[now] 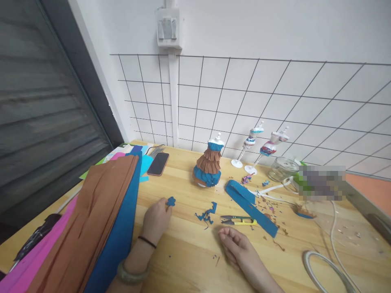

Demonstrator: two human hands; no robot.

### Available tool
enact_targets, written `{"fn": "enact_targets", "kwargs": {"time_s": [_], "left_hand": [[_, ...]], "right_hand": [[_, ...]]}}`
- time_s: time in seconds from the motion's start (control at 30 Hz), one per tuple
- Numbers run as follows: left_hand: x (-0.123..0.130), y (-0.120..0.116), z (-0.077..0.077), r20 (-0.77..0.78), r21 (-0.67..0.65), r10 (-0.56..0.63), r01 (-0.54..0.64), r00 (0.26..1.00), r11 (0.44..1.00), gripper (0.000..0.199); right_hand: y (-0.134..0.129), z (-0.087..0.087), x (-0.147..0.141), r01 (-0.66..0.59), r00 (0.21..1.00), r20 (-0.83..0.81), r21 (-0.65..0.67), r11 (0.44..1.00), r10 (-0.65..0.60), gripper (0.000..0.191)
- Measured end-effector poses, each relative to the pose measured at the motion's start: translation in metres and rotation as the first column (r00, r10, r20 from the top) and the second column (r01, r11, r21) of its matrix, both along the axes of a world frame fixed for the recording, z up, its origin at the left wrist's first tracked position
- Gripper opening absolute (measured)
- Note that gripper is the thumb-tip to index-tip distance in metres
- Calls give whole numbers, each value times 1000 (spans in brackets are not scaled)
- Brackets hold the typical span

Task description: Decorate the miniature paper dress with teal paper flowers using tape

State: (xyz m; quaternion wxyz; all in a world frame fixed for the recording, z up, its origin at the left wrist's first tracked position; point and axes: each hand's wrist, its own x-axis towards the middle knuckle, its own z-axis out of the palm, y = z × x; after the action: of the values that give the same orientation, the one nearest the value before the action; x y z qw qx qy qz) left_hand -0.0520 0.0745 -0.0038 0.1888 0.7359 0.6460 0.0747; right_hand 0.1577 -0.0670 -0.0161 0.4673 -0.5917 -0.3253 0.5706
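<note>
Between thumb and fingertips, my left hand [156,217] pinches a small blue paper flower [171,201] just above the table. My right hand [236,246] rests on the wood with its fingers curled together; whether anything is inside them I cannot make out. Just beyond it lie yellow-handled thread snips [240,220] and a heap of blue paper scraps [207,213]. A folded strip of blue crepe paper [253,209] stretches out to the right of the snips. Farther back stands a small dress form [209,162] in tiered brown and blue crepe paper.
Brown crepe paper sheets [100,195] cover the left side, over blue and pink ones. A phone [158,164] lies behind them. Two more small dress forms [249,142] stand near the wall beside a glass jar [282,169]. A white cable [331,228] loops at right.
</note>
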Motion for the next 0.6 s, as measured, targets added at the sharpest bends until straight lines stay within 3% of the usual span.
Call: {"fn": "enact_targets", "kwargs": {"time_s": [0.27,0.6], "left_hand": [[-5,1,3,-78,12,46,-46,996,999,38],[-19,10,7,-4,71,101,-101,995,992,39]], "right_hand": [[1,-8,2,-11,1000,-1,9,1000,11,42],[1,-2,1,-18,1000,8,2,1000,18,44]]}}
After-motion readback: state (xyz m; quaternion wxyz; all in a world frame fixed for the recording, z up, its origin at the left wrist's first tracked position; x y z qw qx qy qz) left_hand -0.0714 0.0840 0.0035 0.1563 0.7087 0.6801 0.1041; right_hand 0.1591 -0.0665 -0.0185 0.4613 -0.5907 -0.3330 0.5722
